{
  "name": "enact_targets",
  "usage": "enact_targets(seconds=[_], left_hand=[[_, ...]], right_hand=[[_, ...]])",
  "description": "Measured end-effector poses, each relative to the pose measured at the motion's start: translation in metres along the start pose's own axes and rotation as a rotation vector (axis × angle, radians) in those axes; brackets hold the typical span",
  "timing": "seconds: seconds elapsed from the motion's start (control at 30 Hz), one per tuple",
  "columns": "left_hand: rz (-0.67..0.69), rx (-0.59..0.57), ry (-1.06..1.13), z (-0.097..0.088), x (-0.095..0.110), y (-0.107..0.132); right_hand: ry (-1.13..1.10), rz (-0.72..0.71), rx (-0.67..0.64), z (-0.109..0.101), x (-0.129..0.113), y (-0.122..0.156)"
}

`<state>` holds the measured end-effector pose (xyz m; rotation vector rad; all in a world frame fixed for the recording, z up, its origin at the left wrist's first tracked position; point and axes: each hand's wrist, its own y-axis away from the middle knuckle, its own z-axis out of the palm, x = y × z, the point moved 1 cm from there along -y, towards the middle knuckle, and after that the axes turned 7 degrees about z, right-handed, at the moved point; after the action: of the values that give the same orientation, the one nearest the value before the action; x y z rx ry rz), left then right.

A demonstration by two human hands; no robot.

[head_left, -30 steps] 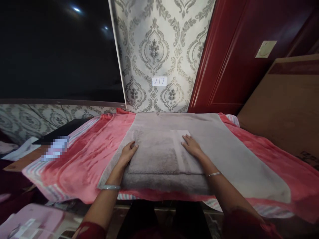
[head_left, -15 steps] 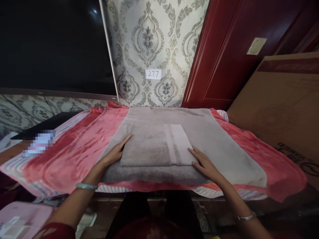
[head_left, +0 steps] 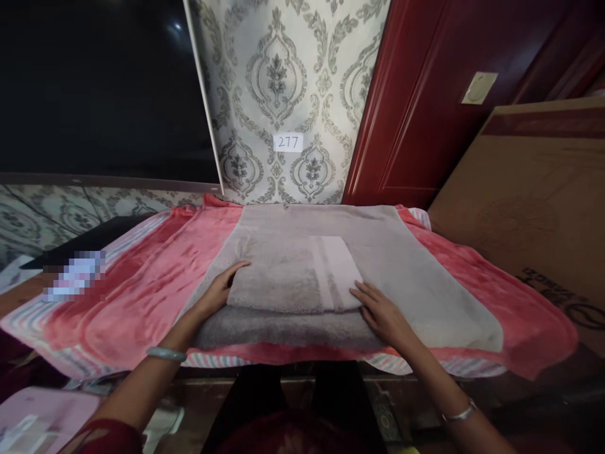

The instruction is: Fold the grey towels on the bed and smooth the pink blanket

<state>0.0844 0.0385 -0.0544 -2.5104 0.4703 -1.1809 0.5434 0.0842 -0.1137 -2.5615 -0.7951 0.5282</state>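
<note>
A folded grey towel [head_left: 278, 277] with a pale band [head_left: 340, 271] near its right end lies on a larger smooth grey cloth [head_left: 425, 296]. My left hand [head_left: 220, 293] is at the towel's left edge, one digit stretched along the top and the other fingers hidden under or behind the edge. At the front right corner, my right hand [head_left: 385, 315] rests its fingers over the pale band's edge, its thumb mostly out of sight. Between the hands, the towel's front edge bows slightly and looks a little raised.
Beneath the grey cloth spreads a pink blanket [head_left: 151, 284] with a striped border. A dark television screen [head_left: 104, 94] stands at the back left, a cardboard box [head_left: 529, 189] at the right. Behind are patterned wallpaper [head_left: 276, 75] and a red door [head_left: 449, 75].
My right hand has shifted slightly left, its fingers reaching farther over the towel's edge. The towel's front edge, straight before, now curves and sits slightly higher. The view has shifted slightly.
</note>
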Motion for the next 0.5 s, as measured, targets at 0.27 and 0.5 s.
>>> enact_targets(seconds=[0.27, 0.5], left_hand=[[0.005, 0.044, 0.012, 0.004, -0.007, -0.007], [-0.078, 0.158, 0.235, 0.000, 0.008, -0.015]], right_hand=[[0.052, 0.003, -0.010, -0.001, -0.005, -0.014], [0.037, -0.010, 0.116, -0.008, -0.014, -0.022]])
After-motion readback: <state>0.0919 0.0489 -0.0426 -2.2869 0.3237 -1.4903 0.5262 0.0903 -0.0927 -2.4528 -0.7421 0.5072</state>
